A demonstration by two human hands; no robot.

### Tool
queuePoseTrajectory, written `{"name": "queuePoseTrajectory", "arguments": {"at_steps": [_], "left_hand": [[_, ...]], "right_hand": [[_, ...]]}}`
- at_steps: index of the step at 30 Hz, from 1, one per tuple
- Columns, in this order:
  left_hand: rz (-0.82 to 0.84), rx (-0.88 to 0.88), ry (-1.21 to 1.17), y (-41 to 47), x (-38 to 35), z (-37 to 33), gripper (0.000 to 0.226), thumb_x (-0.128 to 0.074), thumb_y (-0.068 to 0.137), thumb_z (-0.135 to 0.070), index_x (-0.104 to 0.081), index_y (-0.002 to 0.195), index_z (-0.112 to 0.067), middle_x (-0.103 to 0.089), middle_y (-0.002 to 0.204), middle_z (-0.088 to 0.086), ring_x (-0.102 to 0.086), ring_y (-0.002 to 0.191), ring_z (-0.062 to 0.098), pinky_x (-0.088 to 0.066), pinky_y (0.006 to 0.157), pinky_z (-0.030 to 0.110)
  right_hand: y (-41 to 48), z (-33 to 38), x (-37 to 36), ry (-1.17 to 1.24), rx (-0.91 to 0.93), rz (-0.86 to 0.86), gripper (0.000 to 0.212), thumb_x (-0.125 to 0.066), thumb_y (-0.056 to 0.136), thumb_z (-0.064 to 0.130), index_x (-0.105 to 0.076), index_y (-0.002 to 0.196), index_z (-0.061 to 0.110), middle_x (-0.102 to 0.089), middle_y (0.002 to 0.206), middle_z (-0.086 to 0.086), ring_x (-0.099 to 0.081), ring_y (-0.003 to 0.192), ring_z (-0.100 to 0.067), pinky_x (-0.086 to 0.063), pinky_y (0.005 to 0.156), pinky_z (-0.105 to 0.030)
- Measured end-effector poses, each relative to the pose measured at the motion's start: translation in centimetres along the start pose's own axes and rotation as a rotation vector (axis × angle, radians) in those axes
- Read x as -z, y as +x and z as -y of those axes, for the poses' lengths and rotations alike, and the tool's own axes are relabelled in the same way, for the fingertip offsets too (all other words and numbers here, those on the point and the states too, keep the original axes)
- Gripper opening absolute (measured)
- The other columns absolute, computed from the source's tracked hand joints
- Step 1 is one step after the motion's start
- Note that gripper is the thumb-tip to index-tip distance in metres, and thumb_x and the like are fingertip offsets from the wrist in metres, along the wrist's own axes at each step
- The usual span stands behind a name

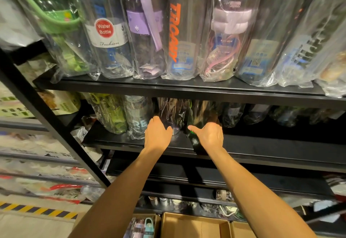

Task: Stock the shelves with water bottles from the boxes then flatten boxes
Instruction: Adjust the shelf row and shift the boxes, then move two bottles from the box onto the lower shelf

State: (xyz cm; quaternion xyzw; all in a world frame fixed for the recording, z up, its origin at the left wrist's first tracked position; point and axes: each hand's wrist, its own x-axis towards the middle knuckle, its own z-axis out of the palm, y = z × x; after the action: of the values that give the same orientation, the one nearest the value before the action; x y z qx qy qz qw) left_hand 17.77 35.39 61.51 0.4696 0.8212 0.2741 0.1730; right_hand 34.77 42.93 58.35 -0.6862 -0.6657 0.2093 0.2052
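The upper black metal shelf is filled along its whole front edge with tall clear water bottles in plastic sleeves, so that level is judged finished. The middle black shelf is only partly stocked. A green wrapped bottle and a clear printed bottle are stood near its left end, and a few dark wrapped bottles are seen along its back edge toward the right. The front of its right half is bare.

Near the middle of the middle shelf's front edge, two bottles are being set in. A dark purple plastic-wrapped bottle is held upright by the left hand, whose fingers are curled against its left side. A dark green plastic-wrapped bottle is gripped by the right hand, with its base hung over the front edge. The thumb is stretched to the left and the other fingers are hidden beyond the palm, so a clasp round the bottle is judged rather than seen.

On the floor below, pastel bottles are left in one open brown cardboard box, while the second brown cardboard box looks emptied as far as is shown. Neither box is flattened. Stocking is judged to be about midway, and the flattening is wholly left to be done.
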Motion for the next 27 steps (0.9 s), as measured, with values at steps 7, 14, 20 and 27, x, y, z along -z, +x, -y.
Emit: {"name": "queuePoseTrajectory", "arguments": {"at_steps": [7,14,20,27], "left_hand": [[0.098,-0.15,0.503,-3.2,2.6,2.1,0.049,-0.053,0.103,-0.043,-0.047,0.143,-0.016,-0.052,0.139,0.008,-0.052,0.129,0.03,-0.045,0.099,0.044],[-0.071,-0.36,0.729,-6.2,5.1,6.8,0.039,-0.07,0.088,-0.041,-0.064,0.115,-0.014,-0.064,0.106,0.01,-0.063,0.099,0.033,-0.049,0.081,0.044],[-0.055,-0.363,0.721,-9.1,6.9,11.7,0.046,-0.071,0.086,-0.042,-0.066,0.121,-0.013,-0.066,0.111,0.013,-0.062,0.105,0.036,-0.05,0.09,0.048],[0.031,-0.269,0.721,-13.0,8.1,19.5,0.048,-0.061,0.09,-0.039,-0.06,0.131,-0.014,-0.063,0.126,0.015,-0.056,0.123,0.038,-0.045,0.103,0.052]], "right_hand": [[-4.2,-0.1,1.8,-0.061,0.088,-0.275,0.052,-0.082,0.085,0.05,-0.055,0.099,0.008,-0.062,0.098,-0.009,-0.06,0.103,-0.031,-0.054,0.094,-0.046],[-8.9,-0.2,0.2,-0.251,0.486,-0.335,0.052,-0.075,0.09,0.041,-0.063,0.13,0.009,-0.058,0.132,-0.014,-0.053,0.126,-0.034,-0.032,0.121,-0.053],[-14.2,2.0,-3.6,-0.328,0.59,-0.147,0.057,-0.076,0.087,0.043,-0.065,0.132,0.01,-0.06,0.134,-0.016,-0.052,0.13,-0.036,-0.031,0.122,-0.055],[-19.9,5.4,-9.9,-0.373,0.658,0.036,0.056,-0.073,0.087,0.046,-0.066,0.131,0.013,-0.06,0.133,-0.014,-0.053,0.13,-0.034,-0.027,0.124,-0.054]]}}
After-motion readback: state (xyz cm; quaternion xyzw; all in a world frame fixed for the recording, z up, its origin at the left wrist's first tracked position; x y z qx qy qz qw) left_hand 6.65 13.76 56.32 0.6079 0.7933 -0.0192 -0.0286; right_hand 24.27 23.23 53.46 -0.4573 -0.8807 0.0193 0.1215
